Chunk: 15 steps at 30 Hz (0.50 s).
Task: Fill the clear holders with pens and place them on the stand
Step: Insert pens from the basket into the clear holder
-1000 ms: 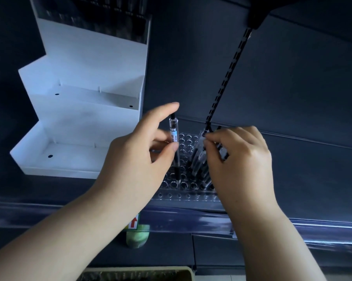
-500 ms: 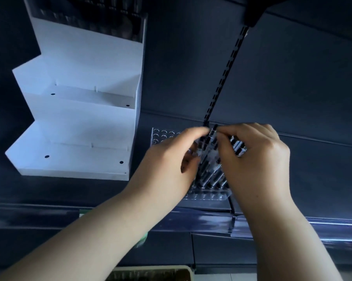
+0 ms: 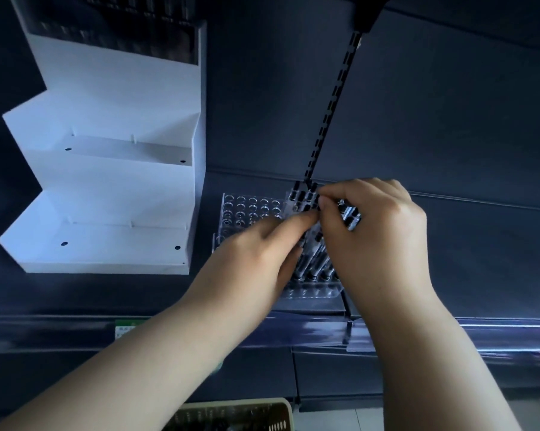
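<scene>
Clear plastic holder [image 3: 253, 209], pierced by a grid of round holes, lies on a dark shelf [image 3: 449, 259] at the centre of the view. Its left columns of holes stand bare. Its right part carries a tight cluster of pens [image 3: 312, 265], dark-capped and leaning away from the camera, with their lower ends seated in the holes.

Both hands close on this cluster from opposite sides. The left hand [image 3: 256, 259] covers the near-left part of the holder, its fingers curled against the pen barrels and its forefinger reaching up to the caps. The right hand [image 3: 377, 231] arches over the cluster from the right, fingertips pinching the cap ends, where they meet the left forefinger.

A white stepped stand [image 3: 107, 181] sits on the shelf just left of the holder. Its two lower tiers are bare white trays, and its top tier holds a row of dark pens. A black slotted strip [image 3: 331, 113] runs up the back panel behind the pens. A green label [image 3: 124, 329] marks the shelf edge, and a tan perforated basket [image 3: 231, 413] lies below at the frame's bottom.
</scene>
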Each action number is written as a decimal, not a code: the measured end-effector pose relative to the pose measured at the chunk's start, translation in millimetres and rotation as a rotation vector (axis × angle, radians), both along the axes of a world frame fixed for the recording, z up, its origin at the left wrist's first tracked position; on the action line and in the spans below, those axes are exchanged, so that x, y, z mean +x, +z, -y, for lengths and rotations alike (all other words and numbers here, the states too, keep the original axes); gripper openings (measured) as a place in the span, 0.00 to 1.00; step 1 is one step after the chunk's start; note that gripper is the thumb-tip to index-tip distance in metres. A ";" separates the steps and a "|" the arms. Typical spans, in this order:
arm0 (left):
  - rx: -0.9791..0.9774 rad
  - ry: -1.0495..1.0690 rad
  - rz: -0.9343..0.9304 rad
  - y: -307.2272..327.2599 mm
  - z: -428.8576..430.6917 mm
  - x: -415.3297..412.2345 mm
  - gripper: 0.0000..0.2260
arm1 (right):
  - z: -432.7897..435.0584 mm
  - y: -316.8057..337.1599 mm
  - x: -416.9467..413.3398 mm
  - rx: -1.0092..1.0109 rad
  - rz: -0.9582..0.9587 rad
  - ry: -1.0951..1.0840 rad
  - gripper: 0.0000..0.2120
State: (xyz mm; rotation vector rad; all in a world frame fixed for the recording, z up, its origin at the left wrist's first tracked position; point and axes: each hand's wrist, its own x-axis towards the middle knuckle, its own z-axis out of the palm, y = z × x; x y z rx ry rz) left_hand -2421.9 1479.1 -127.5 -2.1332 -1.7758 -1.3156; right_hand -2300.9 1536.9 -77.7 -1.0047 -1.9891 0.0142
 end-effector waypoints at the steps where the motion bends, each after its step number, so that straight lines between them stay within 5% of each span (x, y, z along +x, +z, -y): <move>1: 0.002 0.000 -0.009 -0.5 0.1 1.0 0.21 | 0.1 0.5 0.5 -0.001 -0.003 0.000 0.08; 11: -0.051 0.050 0.091 -1.0 2.6 -8.6 0.32 | 5.1 7.9 0.1 0.013 0.004 0.026 0.07; 15: -0.011 0.123 -0.126 5.3 21.4 -15.4 0.25 | 20.9 12.1 -3.7 0.055 0.008 0.064 0.06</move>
